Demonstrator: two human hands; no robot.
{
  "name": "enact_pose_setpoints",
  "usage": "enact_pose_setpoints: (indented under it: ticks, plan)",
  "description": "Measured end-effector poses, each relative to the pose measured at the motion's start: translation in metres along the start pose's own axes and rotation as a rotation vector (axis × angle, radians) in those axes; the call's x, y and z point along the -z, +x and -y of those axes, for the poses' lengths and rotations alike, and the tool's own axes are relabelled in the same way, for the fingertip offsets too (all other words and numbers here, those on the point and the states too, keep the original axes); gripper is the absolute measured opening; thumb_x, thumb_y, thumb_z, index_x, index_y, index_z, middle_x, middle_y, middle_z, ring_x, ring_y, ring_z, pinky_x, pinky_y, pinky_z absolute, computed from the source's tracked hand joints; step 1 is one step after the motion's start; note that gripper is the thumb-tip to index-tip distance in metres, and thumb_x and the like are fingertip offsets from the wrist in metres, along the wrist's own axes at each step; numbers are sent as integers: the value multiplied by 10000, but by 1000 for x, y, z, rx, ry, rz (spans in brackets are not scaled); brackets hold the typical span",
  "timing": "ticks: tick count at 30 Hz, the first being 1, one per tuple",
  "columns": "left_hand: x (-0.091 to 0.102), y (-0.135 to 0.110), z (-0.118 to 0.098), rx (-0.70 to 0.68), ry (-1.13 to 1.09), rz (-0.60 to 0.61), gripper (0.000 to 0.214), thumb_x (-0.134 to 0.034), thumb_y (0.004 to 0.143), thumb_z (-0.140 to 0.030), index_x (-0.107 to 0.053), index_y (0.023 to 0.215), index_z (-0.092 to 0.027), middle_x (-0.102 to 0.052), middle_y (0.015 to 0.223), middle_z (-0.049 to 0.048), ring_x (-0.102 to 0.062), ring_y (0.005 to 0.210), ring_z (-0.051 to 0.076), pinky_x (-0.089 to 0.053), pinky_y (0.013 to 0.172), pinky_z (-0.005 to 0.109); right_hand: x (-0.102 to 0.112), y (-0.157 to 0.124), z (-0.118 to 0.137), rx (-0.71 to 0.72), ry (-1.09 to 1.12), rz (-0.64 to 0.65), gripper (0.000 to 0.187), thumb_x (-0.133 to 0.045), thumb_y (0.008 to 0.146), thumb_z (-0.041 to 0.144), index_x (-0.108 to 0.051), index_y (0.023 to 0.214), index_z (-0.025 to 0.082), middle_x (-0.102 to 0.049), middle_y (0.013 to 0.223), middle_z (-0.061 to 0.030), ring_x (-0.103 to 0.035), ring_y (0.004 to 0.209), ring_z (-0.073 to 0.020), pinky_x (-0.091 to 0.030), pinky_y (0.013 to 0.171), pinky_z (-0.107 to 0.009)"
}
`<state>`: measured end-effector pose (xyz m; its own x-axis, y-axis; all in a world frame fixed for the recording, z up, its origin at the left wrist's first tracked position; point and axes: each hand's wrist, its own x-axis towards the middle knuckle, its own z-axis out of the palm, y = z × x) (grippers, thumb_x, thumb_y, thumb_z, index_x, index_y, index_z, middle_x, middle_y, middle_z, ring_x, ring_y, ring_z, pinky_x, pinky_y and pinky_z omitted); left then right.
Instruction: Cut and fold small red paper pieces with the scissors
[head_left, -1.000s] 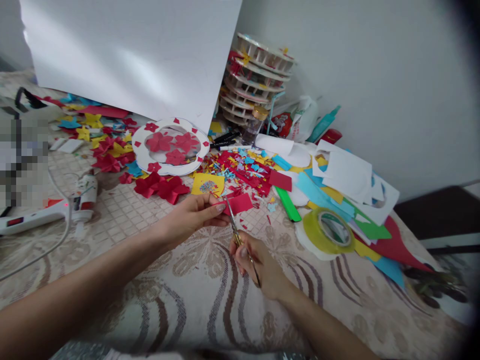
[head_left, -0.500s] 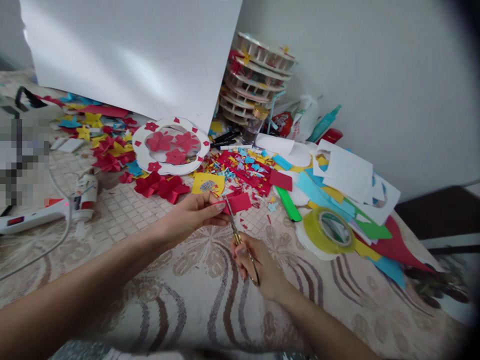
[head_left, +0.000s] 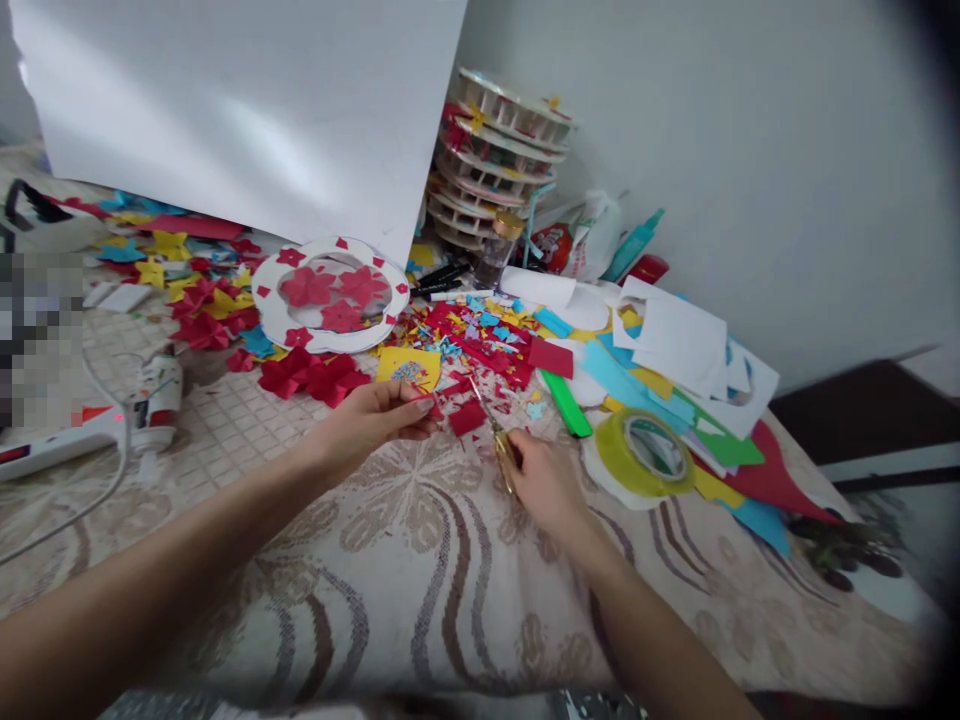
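Paper [head_left: 428, 403], red, is pinched by the left grip [head_left: 375, 416], just nearer than the yellow card [head_left: 390, 362]; scissors [head_left: 505, 458] are held in the right grip [head_left: 546, 482]. Probably light and easily creased, the paper is best held edgewise.

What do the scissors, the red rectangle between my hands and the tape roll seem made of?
Scissors: probably metal; shiny gold-coloured handles, silvery blades.
Red rectangle: likely matte paper or thin card, flat with fairly straight edges.
Tape roll: apparently glossy plastic film; looks yellowish and translucent.

Tape roll [head_left: 631, 466] right of scissors [head_left: 499, 440]
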<state>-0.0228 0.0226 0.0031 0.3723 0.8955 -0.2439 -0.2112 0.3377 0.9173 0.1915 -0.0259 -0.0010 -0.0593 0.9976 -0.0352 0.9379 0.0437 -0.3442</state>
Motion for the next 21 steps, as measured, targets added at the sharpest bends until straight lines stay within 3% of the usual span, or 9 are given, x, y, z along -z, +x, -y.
enact_pose_setpoints:
  ticks: [4, 9, 12, 16, 18, 21]
  plan:
    - [1, 0, 0, 35, 117, 53, 280, -752, 626, -377, -625, 683, -134, -688, 651, 16, -609, 590, 92, -485, 600, 207, 10, 5, -17, -6, -271, -59, 171, -510, 835, 341, -552, 777, 185, -642, 689, -60, -592, 643, -203, -290, 540, -276]
    - [-4, -4, 1, 77, 179, 117, 260, -761, 615, -363, -672, 699, -134, -703, 651, 27, -620, 582, 92, -490, 585, 190, 21, -5, -19, 55, -231, -111, 134, -571, 812, 316, -594, 845, 188, -637, 872, -78, -603, 801, -225, -369, 608, -281]
    - [-7, -7, 2, 81, 206, 150, 245, -760, 617, -361, -681, 686, -140, -703, 632, 22, -621, 571, 92, -489, 575, 182, 27, -6, -9, 179, 32, -174, 111, -533, 844, 268, -611, 875, 195, -619, 896, -60, -587, 819, -187, -411, 670, -278]
    - [-8, -9, 3, 79, 243, 189, 219, -748, 637, -353, -700, 709, -152, -704, 633, 15, -624, 583, 89, -489, 591, 174, 26, 3, 14, 368, 532, 40, 107, -541, 845, 276, -609, 874, 198, -626, 821, -7, -570, 711, -117, -423, 614, -224]
    - [-7, -9, 4, 89, 252, 193, 220, -740, 648, -356, -705, 729, -155, -708, 645, 18, -630, 598, 94, -495, 608, 182, 24, 10, 23, 385, 645, 119, 86, -574, 820, 265, -602, 833, 185, -614, 761, 6, -550, 667, -105, -412, 579, -211]
    - [-7, -9, 5, 103, 248, 182, 243, -716, 672, -380, -706, 750, -151, -713, 668, 30, -642, 623, 113, -504, 632, 208, 20, 17, 29, 381, 687, 115, 51, -571, 801, 205, -576, 760, 175, -570, 676, 29, -502, 591, -87, -386, 547, -203]
